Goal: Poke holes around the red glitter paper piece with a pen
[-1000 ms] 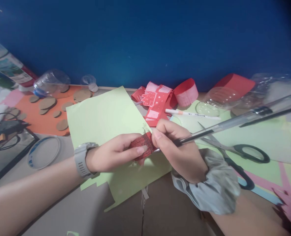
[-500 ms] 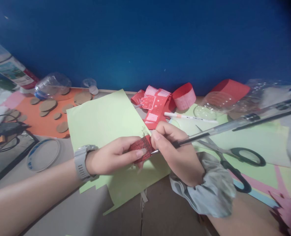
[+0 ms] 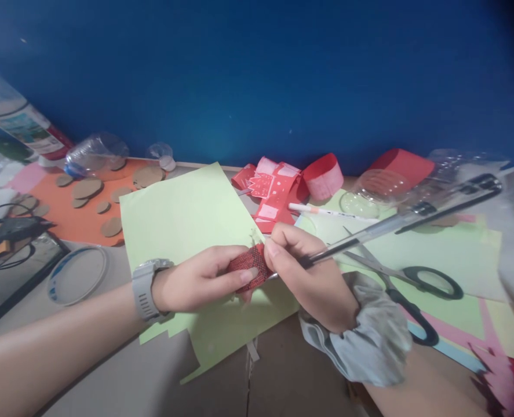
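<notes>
Between the thumb and fingers of my left hand (image 3: 204, 275) is a small red piece with a dark grid pattern (image 3: 252, 263); its material looks like paper. My right hand (image 3: 311, 278) is closed around a clear ballpoint pen (image 3: 382, 231), whose cap sits on the rear end. Its thumb and forefinger pinch at the right edge of the red piece, and the pen's metal tip is close beside that edge. Whether the fingertips also grip the piece, I cannot tell. Under both hands lies a light green sheet (image 3: 178, 214) with a cut, stepped lower edge.
To the right are black-handled scissors (image 3: 391, 272), a white marker (image 3: 330, 212) and coloured paper sheets. Red paper shapes (image 3: 278, 188) and a paper ring (image 3: 324, 176) lie behind. On the left are cardboard discs (image 3: 87, 188) on orange paper, a tape roll (image 3: 77, 275) and plastic bottle parts.
The pen's rear end has swung slightly left, and its tip has shifted a little right and down, away from the patterned piece. Both hands keep their holds.
</notes>
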`<control>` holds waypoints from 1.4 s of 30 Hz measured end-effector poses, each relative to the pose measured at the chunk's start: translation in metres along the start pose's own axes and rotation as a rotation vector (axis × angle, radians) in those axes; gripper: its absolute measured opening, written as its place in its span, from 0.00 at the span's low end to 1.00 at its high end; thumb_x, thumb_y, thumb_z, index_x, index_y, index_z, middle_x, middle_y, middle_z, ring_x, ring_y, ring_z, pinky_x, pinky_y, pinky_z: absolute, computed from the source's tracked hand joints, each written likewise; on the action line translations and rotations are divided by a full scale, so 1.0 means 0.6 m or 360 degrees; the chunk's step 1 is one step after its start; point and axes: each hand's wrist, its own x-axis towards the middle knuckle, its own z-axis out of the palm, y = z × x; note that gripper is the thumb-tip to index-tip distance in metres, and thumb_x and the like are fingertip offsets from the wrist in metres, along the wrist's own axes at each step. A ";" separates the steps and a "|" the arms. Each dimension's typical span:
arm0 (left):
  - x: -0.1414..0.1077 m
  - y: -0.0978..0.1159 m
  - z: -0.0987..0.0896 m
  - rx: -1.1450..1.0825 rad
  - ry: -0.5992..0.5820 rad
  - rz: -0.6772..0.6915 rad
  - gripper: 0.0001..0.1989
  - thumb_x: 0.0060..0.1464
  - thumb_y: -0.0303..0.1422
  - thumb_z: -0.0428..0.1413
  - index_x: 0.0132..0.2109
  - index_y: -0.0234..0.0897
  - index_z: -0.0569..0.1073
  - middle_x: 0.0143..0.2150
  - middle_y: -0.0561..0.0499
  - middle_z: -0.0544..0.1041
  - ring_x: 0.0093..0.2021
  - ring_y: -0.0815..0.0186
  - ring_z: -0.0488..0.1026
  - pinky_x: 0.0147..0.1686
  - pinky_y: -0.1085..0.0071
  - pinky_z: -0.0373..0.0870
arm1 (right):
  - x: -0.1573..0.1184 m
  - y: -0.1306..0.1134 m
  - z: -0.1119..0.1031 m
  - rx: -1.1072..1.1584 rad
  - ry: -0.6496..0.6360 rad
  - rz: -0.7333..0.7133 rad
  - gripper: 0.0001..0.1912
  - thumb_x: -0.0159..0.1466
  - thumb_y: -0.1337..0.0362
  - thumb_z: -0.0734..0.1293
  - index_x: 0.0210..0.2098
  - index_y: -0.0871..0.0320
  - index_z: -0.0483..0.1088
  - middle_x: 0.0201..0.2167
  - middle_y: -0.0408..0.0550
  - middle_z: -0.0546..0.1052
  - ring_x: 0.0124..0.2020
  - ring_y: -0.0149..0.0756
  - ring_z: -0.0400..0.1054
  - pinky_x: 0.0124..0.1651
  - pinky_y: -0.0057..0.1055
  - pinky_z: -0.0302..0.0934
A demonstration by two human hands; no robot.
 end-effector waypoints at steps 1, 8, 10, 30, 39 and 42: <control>0.000 -0.001 0.000 -0.0005 -0.0001 -0.0001 0.11 0.65 0.31 0.46 0.35 0.31 0.66 0.29 0.50 0.70 0.29 0.71 0.66 0.32 0.75 0.64 | 0.000 0.000 0.000 0.0001 -0.0003 -0.0002 0.15 0.65 0.68 0.57 0.22 0.56 0.52 0.19 0.36 0.54 0.21 0.26 0.49 0.25 0.27 0.47; -0.001 -0.005 0.001 -0.0034 0.0003 0.0051 0.10 0.66 0.30 0.46 0.35 0.31 0.65 0.30 0.50 0.70 0.30 0.71 0.67 0.33 0.75 0.65 | -0.002 0.004 0.002 -0.0027 0.0017 -0.0022 0.15 0.65 0.69 0.57 0.22 0.56 0.52 0.19 0.36 0.54 0.22 0.26 0.49 0.25 0.26 0.47; -0.002 -0.005 0.001 -0.0038 0.0001 0.0043 0.10 0.66 0.30 0.46 0.35 0.31 0.65 0.29 0.50 0.70 0.29 0.71 0.67 0.33 0.75 0.65 | -0.002 0.004 0.001 -0.0040 0.0025 -0.0035 0.15 0.64 0.69 0.57 0.22 0.56 0.52 0.19 0.36 0.55 0.22 0.26 0.49 0.25 0.26 0.47; -0.002 -0.004 0.001 -0.0023 0.0003 0.0040 0.11 0.66 0.31 0.46 0.35 0.31 0.66 0.30 0.50 0.71 0.30 0.71 0.67 0.32 0.76 0.65 | -0.001 0.004 0.000 -0.0054 0.0021 -0.0048 0.15 0.64 0.68 0.57 0.22 0.56 0.53 0.19 0.36 0.55 0.21 0.26 0.49 0.24 0.27 0.47; -0.001 -0.004 0.001 -0.0022 0.0013 0.0025 0.11 0.66 0.32 0.46 0.35 0.32 0.66 0.29 0.50 0.70 0.29 0.71 0.66 0.32 0.75 0.65 | -0.001 0.004 0.000 -0.0034 0.0034 -0.0056 0.15 0.65 0.68 0.57 0.21 0.56 0.53 0.19 0.36 0.54 0.22 0.26 0.49 0.25 0.26 0.47; -0.002 -0.004 0.000 -0.0025 0.0010 0.0028 0.10 0.65 0.31 0.46 0.35 0.32 0.66 0.30 0.50 0.70 0.30 0.71 0.67 0.33 0.76 0.65 | -0.001 0.001 0.002 -0.0040 0.0031 -0.0060 0.15 0.64 0.69 0.57 0.21 0.56 0.52 0.19 0.36 0.54 0.21 0.26 0.49 0.25 0.26 0.47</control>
